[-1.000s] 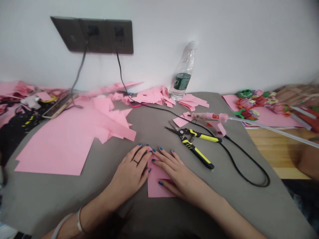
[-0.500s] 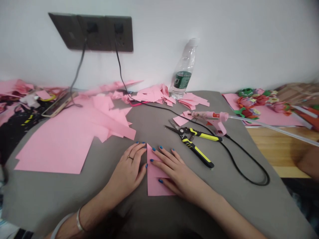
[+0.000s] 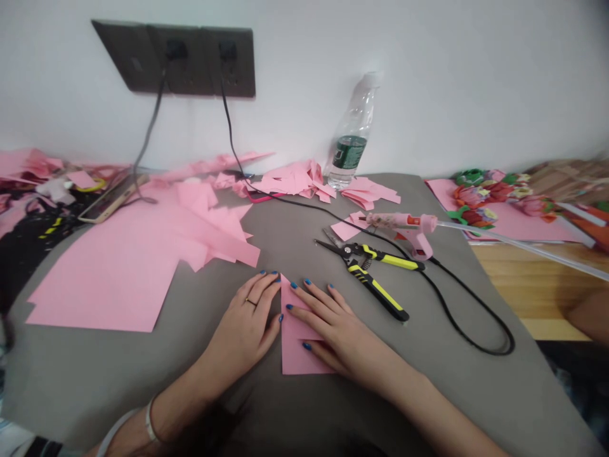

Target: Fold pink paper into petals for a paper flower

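Note:
A folded piece of pink paper (image 3: 304, 360) lies on the grey table in front of me, its straight left edge running toward its upper corner. My right hand (image 3: 335, 324) rests flat across it with fingers spread, covering much of its right side. Along the left edge sits my left hand (image 3: 250, 317), a ring on one finger. Its fingers are stretched out and a little bent, and the fingertips and thumb touch or nearly touch that edge. Neither hand grips anything. Beyond the right hand lie cutting pliers (image 3: 366, 270) with yellow and black handles, jaws apart.
Large pink sheets (image 3: 109, 279) cover the left, near a phone (image 3: 111, 200). A pink glue gun (image 3: 413, 231) with a looped black cord stands right. Behind are pink scraps (image 3: 295, 179) and a water bottle (image 3: 352, 139). Paper-like flowers (image 3: 495, 190) lie far right, near another person's arm (image 3: 592, 314).

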A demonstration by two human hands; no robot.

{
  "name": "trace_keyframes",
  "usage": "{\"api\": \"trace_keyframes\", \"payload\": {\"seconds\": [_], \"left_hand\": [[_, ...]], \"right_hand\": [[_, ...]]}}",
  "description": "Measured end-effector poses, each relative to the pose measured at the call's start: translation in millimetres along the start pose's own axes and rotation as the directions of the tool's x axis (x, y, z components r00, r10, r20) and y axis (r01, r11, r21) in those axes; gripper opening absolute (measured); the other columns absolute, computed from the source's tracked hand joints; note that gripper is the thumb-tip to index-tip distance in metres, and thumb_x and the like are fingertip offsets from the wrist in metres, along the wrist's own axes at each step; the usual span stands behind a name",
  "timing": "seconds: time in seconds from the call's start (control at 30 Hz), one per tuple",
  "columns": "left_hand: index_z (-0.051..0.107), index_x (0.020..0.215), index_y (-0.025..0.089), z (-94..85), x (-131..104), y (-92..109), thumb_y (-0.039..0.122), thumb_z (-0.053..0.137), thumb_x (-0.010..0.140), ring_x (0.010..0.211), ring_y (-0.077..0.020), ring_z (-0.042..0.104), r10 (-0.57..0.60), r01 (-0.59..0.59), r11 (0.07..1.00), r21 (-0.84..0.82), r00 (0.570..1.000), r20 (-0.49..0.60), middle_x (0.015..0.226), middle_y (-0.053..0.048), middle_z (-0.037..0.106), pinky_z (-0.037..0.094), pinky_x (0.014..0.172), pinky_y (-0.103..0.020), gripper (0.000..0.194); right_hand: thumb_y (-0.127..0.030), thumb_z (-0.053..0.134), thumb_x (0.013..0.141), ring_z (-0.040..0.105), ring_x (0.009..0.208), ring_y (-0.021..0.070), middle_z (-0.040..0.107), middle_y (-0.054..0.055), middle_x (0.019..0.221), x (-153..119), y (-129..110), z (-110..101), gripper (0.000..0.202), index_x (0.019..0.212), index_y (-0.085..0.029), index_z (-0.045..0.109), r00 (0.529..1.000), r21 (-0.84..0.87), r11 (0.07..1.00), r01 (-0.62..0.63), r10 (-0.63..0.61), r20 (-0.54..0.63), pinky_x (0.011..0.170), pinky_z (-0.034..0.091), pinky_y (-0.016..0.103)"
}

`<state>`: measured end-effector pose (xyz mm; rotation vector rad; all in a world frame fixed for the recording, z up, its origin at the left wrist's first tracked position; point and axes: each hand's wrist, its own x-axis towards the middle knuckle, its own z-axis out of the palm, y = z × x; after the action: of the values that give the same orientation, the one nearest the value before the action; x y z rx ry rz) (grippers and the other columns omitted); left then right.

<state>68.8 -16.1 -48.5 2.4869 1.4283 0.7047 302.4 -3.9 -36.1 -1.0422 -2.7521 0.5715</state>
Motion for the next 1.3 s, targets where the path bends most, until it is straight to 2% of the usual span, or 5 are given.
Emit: {"api": "trace_keyframes", "payload": {"seconds": [0.27, 0.6, 0.87, 1.1, 1.3], "left_hand": [[0.042, 0.145, 0.010, -0.2, 0, -1, 0.016, 0.051, 0.095, 0.137, -0.0334, 0.045, 0.015, -0.015, 0.999, 0.029, 0.999, 0.029, 0.146, -0.019, 0.052, 0.044, 0.112, -0.054, 0.051], [0.045, 0.144, 0.010, -1.7, 0, 0, 0.016, 0.052, 0.096, 0.137, -0.0335, 0.044, 0.015, -0.016, 0.999, 0.029, 0.999, 0.030, 0.148, -0.019, 0.050, 0.044, 0.112, -0.053, 0.049], [0.058, 0.132, 0.013, -1.7, 1, 2, 0.011, 0.046, 0.100, 0.124, -0.0319, 0.055, 0.139, -0.141, 0.982, 0.125, 0.990, 0.025, 0.136, -0.012, 0.066, 0.047, 0.105, -0.054, 0.035], [0.062, 0.130, 0.013, -4.7, 6, 8, 0.012, 0.049, 0.096, 0.129, -0.0358, 0.052, 0.091, -0.103, 0.979, 0.178, 0.993, 0.074, 0.140, -0.015, 0.062, 0.049, 0.103, -0.056, 0.037], [0.069, 0.120, 0.015, -6.5, 9, 13, 0.011, 0.053, 0.091, 0.134, -0.0426, 0.047, 0.041, -0.063, 0.975, 0.212, 0.993, 0.107, 0.144, -0.018, 0.057, 0.047, 0.102, -0.063, 0.034]], "right_hand": [[-0.016, 0.054, 0.093, 0.029, 0.151, 0.0351, 0.034, 0.012, 0.164, 0, -1, -1, 0.055, 0.148, -0.020, 0.049, 1.000, -0.026, 1.000, 0.007, -0.006, 0.029, 0.114, 0.031, 0.068], [-0.016, 0.054, 0.093, 0.028, 0.151, 0.0335, 0.033, 0.012, 0.164, 1, 1, 0, 0.055, 0.148, -0.022, 0.049, 1.000, -0.008, 1.000, 0.004, -0.004, 0.022, 0.115, 0.031, 0.066], [-0.014, 0.055, 0.092, 0.025, 0.152, 0.0343, 0.031, 0.011, 0.165, 1, -1, -2, 0.061, 0.151, -0.021, 0.044, 0.999, -0.011, 1.000, -0.006, 0.007, 0.054, 0.115, 0.030, 0.067], [-0.014, 0.055, 0.092, 0.023, 0.153, 0.0343, 0.032, 0.011, 0.165, 2, 0, -1, 0.060, 0.151, -0.020, 0.043, 0.998, -0.020, 1.000, -0.005, 0.006, 0.065, 0.117, 0.029, 0.066], [-0.014, 0.055, 0.092, 0.023, 0.153, 0.0354, 0.033, 0.013, 0.164, 2, -1, -3, 0.060, 0.151, -0.017, 0.044, 0.996, -0.009, 1.000, -0.015, 0.015, 0.091, 0.115, 0.029, 0.068]]}}
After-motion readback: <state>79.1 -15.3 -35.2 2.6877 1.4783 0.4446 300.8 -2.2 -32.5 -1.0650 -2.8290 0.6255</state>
